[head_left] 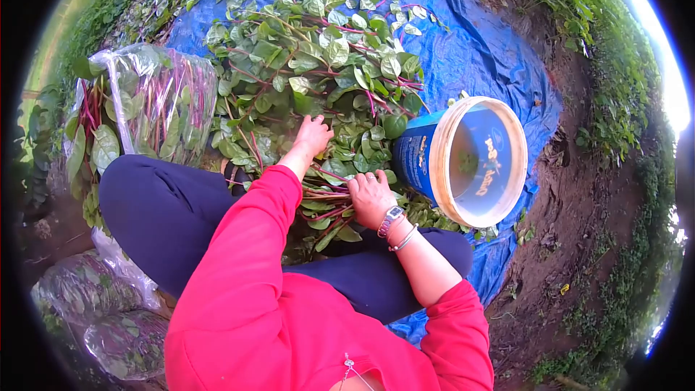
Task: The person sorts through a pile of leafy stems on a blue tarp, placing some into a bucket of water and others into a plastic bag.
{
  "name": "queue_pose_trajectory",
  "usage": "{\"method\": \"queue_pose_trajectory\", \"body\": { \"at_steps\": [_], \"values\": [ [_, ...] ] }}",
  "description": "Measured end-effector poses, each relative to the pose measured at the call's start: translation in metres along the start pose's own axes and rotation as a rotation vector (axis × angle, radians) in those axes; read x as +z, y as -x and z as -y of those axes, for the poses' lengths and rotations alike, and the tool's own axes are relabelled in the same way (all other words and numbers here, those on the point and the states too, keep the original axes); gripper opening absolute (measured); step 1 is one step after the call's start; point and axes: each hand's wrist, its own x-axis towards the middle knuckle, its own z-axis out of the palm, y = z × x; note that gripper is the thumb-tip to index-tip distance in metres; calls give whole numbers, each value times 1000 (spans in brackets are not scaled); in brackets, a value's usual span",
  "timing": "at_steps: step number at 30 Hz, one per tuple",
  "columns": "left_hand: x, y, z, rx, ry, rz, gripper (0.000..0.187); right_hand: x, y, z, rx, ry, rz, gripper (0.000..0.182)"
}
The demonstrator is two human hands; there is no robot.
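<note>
A large heap of leafy greens with red-purple stems (326,51) lies in front of my crossed legs. My left hand (313,136) rests over the near part of the heap, its fingers partly bent among the leaves; whether it grips a stem is unclear. Close to my lap, my right hand (371,199), with a watch and bangle at the wrist, is closed round the stem ends of a bunch of greens (326,199). The bunch's leaves spread beneath and to the left of that hand.
A blue bucket with a whitish rim (439,166) leans to the right of the heap, holding some liquid. Under it all lies a blue tarp (470,43). Clear plastic bags of greens (170,101) stand at the left, with more bagged greens (94,289) at lower left.
</note>
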Motion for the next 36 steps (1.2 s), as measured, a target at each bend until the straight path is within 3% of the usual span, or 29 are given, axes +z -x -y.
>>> {"method": "queue_pose_trajectory", "body": {
  "at_steps": [3, 6, 7, 10, 13, 15, 17, 19, 21, 23, 25, 27, 28, 31, 36],
  "values": [
    [-15, 2, 8, 70, 58, -107, 24, -4, 2, 0, -44, 71, -95, 15],
    [-48, 14, 3, -22, 329, -621, 20, -7, 3, 3, -19, 62, -98, 14],
    [-56, 20, -3, -41, 395, -679, 17, -8, 2, 3, 24, 45, -56, 20],
    [-51, 41, -14, 83, 666, -396, 8, -16, -1, 6, 87, 53, -52, 26],
    [-36, 47, -17, 274, 1021, -128, 22, -19, -2, 9, 92, 92, -216, 26],
    [-39, 45, -15, 322, 1090, -64, 26, -22, -1, 10, 15, 106, -311, 30],
    [-47, 45, -17, 372, 1153, 2, 30, -25, 0, 11, 16, 74, -262, 34],
    [-50, 45, -21, 326, 1041, 181, 34, -35, -1, 14, 113, -32, -35, 36],
    [-41, 42, -16, 343, 1074, 101, 30, -43, -3, 15, 113, -19, -33, 37],
    [-24, 27, -2, 16, 1299, -450, 22, -50, -1, 13, 140, 2, 77, 36],
    [-9, 37, 28, -472, 1148, -772, 17, -50, 5, 10, 145, 26, 1, 37],
    [20, 56, 56, -771, 1110, -442, 24, -55, 4, 8, 225, 21, 3, 37],
    [35, 59, 58, -777, 1104, -445, 24, -57, 4, 8, 234, 23, 8, 37],
    [48, 72, 39, -537, 1612, -208, 46, -47, 5, 4, 234, 36, -29, 38],
    [-2, 72, 27, -507, 2152, -276, 68, -50, 7, 4, 257, 27, -6, 38]
  ]
}}
